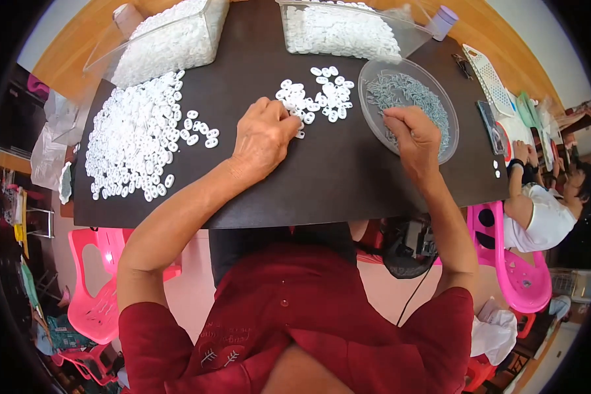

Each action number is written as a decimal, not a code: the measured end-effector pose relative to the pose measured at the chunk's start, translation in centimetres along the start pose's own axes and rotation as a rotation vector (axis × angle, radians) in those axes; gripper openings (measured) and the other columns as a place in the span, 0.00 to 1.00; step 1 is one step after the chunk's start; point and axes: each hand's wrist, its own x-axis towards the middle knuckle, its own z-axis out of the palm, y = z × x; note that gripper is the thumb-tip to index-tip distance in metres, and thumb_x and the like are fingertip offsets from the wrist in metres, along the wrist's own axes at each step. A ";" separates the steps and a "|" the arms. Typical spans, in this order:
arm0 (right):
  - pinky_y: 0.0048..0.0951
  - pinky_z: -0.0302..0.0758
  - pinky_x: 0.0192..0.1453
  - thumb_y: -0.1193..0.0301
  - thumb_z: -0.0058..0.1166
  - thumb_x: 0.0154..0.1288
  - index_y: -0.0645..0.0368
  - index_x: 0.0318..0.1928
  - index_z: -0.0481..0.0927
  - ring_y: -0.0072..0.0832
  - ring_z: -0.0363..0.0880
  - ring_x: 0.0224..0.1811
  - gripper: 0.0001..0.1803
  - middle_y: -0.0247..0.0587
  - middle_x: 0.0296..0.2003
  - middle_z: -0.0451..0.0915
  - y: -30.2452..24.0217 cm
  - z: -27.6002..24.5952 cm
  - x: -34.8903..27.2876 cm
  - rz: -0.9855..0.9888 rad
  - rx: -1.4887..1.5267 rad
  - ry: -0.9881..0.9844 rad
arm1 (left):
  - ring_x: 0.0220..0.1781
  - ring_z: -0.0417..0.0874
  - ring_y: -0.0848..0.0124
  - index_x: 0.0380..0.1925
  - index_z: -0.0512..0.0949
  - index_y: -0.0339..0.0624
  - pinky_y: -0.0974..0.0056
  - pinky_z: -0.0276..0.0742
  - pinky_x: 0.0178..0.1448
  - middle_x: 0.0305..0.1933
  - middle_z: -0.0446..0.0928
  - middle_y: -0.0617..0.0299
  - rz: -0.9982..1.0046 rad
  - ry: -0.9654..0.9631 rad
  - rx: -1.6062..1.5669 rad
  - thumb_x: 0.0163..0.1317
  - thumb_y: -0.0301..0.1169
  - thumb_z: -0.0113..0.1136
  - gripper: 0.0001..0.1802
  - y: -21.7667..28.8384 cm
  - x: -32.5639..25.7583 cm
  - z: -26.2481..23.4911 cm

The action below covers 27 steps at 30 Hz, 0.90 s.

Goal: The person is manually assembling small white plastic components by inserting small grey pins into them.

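My left hand (264,134) is curled on the dark table, its fingertips at the near edge of a small cluster of white oval plastic pieces (295,96) with holes in them. What those fingers hold, if anything, is hidden behind the knuckles. Over the near side of a round clear dish (454,134), my right hand (415,134) has its thumb and fingers pressed together. Grey metal screws (417,95) lie loose in this dish. Whatever sits in the right hand's pinch is too small to make out. A large heap of the white pieces (134,134) spreads at the left.
Two clear bins, one at the far left (210,29) and one at the far middle (285,29), hold more white pieces. A lidded cup (442,23) stands behind. At the right are a phone (489,125), a white perforated basket (489,79) and another person (542,213).
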 end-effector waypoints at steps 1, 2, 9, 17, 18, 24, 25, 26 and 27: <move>0.22 0.70 0.37 0.80 0.57 0.55 0.63 0.35 0.81 0.24 0.75 0.32 0.06 0.38 0.28 0.78 -0.1 0.0 -0.1 -0.005 0.013 0.003 | 0.31 0.71 0.64 0.22 0.77 0.44 0.62 0.69 0.35 0.25 0.69 0.62 0.000 0.001 -0.002 0.43 0.22 0.58 0.05 0.2 -0.1 0.1; 0.22 0.70 0.37 0.80 0.57 0.55 0.63 0.35 0.81 0.24 0.75 0.32 0.06 0.38 0.28 0.78 -0.2 -0.2 -0.2 -0.006 0.011 0.003 | 0.30 0.71 0.65 0.25 0.79 0.43 0.63 0.70 0.34 0.26 0.70 0.63 0.046 -0.014 0.014 0.42 0.22 0.59 0.07 0.4 -0.2 0.2; 0.24 0.70 0.36 0.80 0.56 0.55 0.62 0.35 0.81 0.26 0.75 0.31 0.06 0.38 0.28 0.78 -0.4 -0.2 -0.5 -0.002 -0.024 0.002 | 0.32 0.70 0.65 0.23 0.76 0.40 0.63 0.68 0.36 0.25 0.69 0.62 0.192 -0.020 0.057 0.41 0.23 0.59 0.06 0.9 -0.1 0.4; 0.24 0.72 0.38 0.78 0.57 0.55 0.62 0.34 0.82 0.28 0.78 0.34 0.05 0.41 0.30 0.80 2.5 -1.2 0.7 0.135 -0.069 0.039 | 0.30 0.71 0.63 0.24 0.76 0.39 0.61 0.69 0.36 0.24 0.70 0.61 0.055 0.024 -0.037 0.42 0.22 0.61 0.06 1.7 -0.2 0.1; 0.25 0.73 0.39 0.77 0.57 0.54 0.62 0.34 0.82 0.29 0.79 0.35 0.06 0.42 0.30 0.81 2.7 -1.2 0.9 0.117 -0.090 0.028 | 0.31 0.71 0.63 0.24 0.76 0.39 0.60 0.69 0.37 0.24 0.70 0.60 0.060 0.002 -0.021 0.42 0.22 0.61 0.06 1.7 -0.2 0.1; 0.34 0.74 0.41 0.73 0.57 0.52 0.59 0.32 0.82 0.39 0.78 0.36 0.06 0.44 0.29 0.80 3.3 0.0 2.7 -0.012 -0.259 -0.118 | 0.34 0.71 0.61 0.24 0.75 0.39 0.60 0.70 0.38 0.27 0.70 0.58 0.051 -0.110 -0.019 0.43 0.19 0.59 0.06 1.5 -0.3 0.5; 0.37 0.73 0.41 0.73 0.56 0.51 0.58 0.31 0.82 0.41 0.78 0.35 0.06 0.45 0.28 0.79 3.5 0.3 3.0 -0.040 -0.317 -0.166 | 0.35 0.72 0.60 0.25 0.75 0.39 0.59 0.70 0.39 0.28 0.70 0.57 0.017 -0.144 -0.035 0.43 0.19 0.59 0.07 1.6 -0.2 0.4; 0.37 0.73 0.41 0.73 0.56 0.51 0.58 0.31 0.82 0.41 0.78 0.35 0.06 0.45 0.28 0.79 3.9 0.6 3.1 -0.040 -0.319 -0.166 | 0.35 0.72 0.60 0.25 0.75 0.39 0.59 0.70 0.39 0.28 0.70 0.57 0.018 -0.143 -0.036 0.43 0.19 0.59 0.07 1.7 -0.1 0.4; 0.38 0.73 0.41 0.72 0.56 0.50 0.57 0.31 0.82 0.42 0.77 0.35 0.06 0.45 0.27 0.78 4.3 0.9 3.3 -0.042 -0.336 -0.187 | 0.36 0.72 0.60 0.25 0.75 0.39 0.58 0.71 0.40 0.28 0.70 0.57 -0.047 -0.142 -0.102 0.44 0.19 0.59 0.07 1.8 0.0 0.3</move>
